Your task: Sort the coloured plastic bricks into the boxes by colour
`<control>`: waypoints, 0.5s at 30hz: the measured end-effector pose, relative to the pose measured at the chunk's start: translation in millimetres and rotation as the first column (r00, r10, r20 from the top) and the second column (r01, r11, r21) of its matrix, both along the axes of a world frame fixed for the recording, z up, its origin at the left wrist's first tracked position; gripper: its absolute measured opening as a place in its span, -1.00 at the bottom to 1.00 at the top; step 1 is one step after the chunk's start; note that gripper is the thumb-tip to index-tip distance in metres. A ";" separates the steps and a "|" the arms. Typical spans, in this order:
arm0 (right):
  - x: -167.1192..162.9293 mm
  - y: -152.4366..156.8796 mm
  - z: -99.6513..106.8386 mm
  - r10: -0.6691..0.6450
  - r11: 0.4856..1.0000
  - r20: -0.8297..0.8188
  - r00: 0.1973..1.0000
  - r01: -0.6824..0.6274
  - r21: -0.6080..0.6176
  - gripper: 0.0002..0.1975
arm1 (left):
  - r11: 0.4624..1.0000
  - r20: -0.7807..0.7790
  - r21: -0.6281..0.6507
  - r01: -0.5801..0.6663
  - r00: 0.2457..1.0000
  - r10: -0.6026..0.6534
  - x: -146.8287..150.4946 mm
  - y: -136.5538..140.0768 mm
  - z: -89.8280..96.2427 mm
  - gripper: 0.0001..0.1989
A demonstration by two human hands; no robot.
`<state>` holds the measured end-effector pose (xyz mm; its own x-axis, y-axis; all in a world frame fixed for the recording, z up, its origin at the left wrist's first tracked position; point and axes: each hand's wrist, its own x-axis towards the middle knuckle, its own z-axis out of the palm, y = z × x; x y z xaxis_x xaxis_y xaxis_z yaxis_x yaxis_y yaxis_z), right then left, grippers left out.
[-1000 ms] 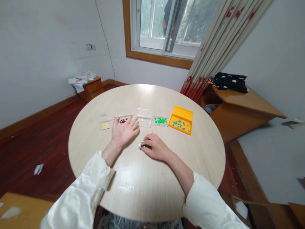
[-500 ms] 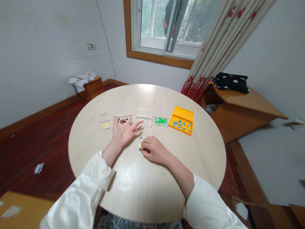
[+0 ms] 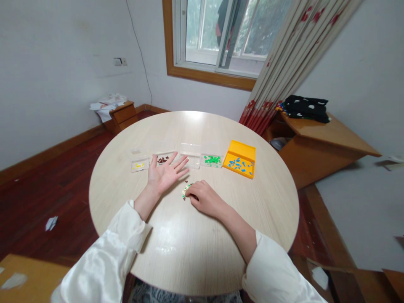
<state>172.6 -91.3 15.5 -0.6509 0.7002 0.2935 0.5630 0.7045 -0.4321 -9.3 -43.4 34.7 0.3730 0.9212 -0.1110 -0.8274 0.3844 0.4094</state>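
My left hand [image 3: 166,173] is held palm up above the table, fingers spread, in front of the clear box of brown pieces [image 3: 163,160]. Nothing lies on its palm. Close to the table's middle, my right hand [image 3: 205,197] bends over a small cluster of green, cream and brown pieces [image 3: 184,192]. Its thumb and fingertips are pinched together at the cluster's right side. What they hold, if anything, is too small to make out. One small brown piece [image 3: 186,182] lies just beyond the cluster.
A row of containers crosses the round table [image 3: 189,248]: a clear box with yellow pieces [image 3: 138,166], a clear box with few pale pieces [image 3: 193,161], a box of green pieces [image 3: 212,160] and an open yellow case [image 3: 239,156] holding blue pieces.
My left hand's fingers have straightened and spread wider. My right fingertips have shifted slightly, uncovering more of the cluster of small pieces.
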 end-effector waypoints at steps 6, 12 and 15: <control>1.0 0.6 -2.2 -0.021 0.999 -0.058 0.998 0.018 -0.048 -0.77 | 1.000 0.019 -0.025 0.010 1.000 -0.009 0.2 0.2 -0.6 -0.28; 4.0 2.7 -0.9 -0.044 0.997 -0.207 0.977 0.029 -0.078 -0.76 | 0.999 0.015 -0.038 0.001 1.000 0.000 1.7 -1.1 -0.9 -0.29; 6.1 5.1 1.9 -0.121 0.992 -0.340 0.932 0.107 -0.060 -0.76 | 0.999 0.008 -0.032 0.005 1.000 -0.005 3.1 -2.1 -1.5 -0.31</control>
